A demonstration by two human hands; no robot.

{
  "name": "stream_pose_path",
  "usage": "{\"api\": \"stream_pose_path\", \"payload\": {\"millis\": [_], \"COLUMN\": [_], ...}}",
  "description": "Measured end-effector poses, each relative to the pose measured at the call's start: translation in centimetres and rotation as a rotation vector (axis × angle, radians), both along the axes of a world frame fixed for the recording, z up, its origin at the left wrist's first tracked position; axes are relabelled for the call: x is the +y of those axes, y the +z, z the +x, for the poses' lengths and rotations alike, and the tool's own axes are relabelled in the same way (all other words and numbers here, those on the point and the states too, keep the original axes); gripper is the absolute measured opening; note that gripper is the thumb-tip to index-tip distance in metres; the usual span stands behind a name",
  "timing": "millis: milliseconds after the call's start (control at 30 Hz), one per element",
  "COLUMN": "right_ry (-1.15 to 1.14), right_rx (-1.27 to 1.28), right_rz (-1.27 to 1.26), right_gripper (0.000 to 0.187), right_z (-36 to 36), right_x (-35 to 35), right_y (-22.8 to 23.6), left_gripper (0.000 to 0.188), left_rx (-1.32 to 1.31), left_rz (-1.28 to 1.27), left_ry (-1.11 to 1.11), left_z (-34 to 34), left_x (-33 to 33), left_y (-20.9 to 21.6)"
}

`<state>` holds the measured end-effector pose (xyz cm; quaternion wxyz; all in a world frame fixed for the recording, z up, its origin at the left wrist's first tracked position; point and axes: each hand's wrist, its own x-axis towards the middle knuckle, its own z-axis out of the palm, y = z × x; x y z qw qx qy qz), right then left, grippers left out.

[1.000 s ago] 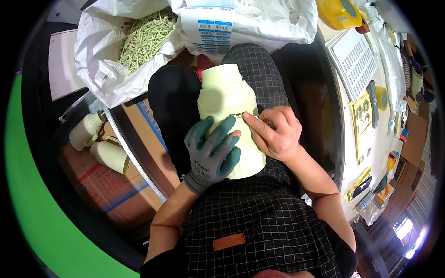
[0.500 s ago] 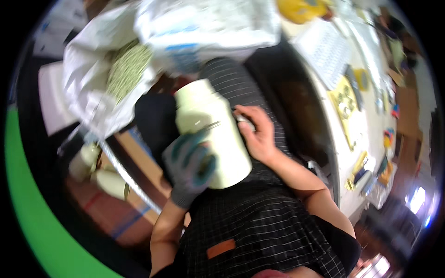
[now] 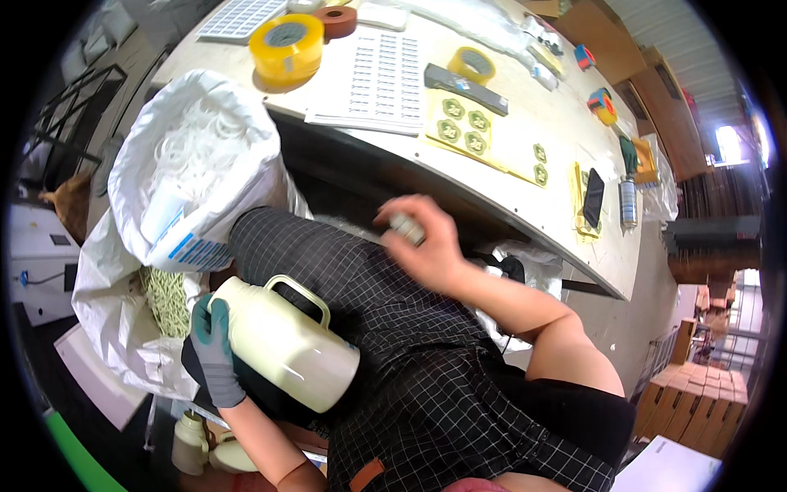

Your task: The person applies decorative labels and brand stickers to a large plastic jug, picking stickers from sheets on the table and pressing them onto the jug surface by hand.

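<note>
My left hand (image 3: 215,348), in a grey and teal glove, is closed around the neck end of a pale cream thermos jug (image 3: 283,340). The jug lies tilted across my lap, its handle facing up and its base toward my apron. Bare and raised over my thigh, my right hand (image 3: 426,246) has its fingers curled, apart from the jug. A small pale piece (image 3: 407,228) shows at those fingers; whether it is a wrap or something held is too small to tell.
Ahead stands a white table (image 3: 566,205) bearing yellow tape (image 3: 286,49), printed label sheets (image 3: 384,78), green stickers (image 3: 466,127) and a phone (image 3: 594,197). A white sack (image 3: 123,152) of clear rings and a sack of green parts (image 3: 168,302) sit left. More jugs (image 3: 190,443) are lower left.
My view has swung toward the table. My left hand has shifted from the jug's side to its neck end, and the handle now faces up. The right hand has lifted away from the jug.
</note>
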<state>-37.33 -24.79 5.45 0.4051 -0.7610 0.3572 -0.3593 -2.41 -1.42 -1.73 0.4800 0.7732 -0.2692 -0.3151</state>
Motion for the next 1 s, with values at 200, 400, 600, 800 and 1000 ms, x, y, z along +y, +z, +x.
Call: {"api": "stream_pose_path", "payload": {"millis": [200,400,600,800,1000], "right_ry": [-0.686,-0.658,-0.608,-0.388,-0.373], "right_rx": [0.664,0.911,0.657,0.681,0.63], "right_rz": [-0.462,-0.4,-0.682,-0.654,-0.557], "right_gripper": [0.057,0.038,0.036,0.032,0.034], "right_z": [-19.0,-22.9,-18.4,-11.6,-10.7], "right_x": [-10.7,-14.5,-14.4,-16.2,-16.1], "right_y": [-4.1,-5.7,-4.5,-5.2,-4.9], "left_gripper": [0.043,0.04,0.04,0.049,0.046], "left_rx": [-0.923,-0.493,-0.544,-0.999,-0.875], "left_rz": [0.253,0.179,0.211,0.284,-0.114], "left_ry": [-0.041,-0.049,-0.06,-0.138,-0.461], "left_z": [-2.8,-1.1,-0.8,-2.8,-12.7], "left_x": [-4.3,-4.1,-3.8,-5.5,-15.7], "left_y": [2.3,0.3,0.2,4.2,10.2]}}
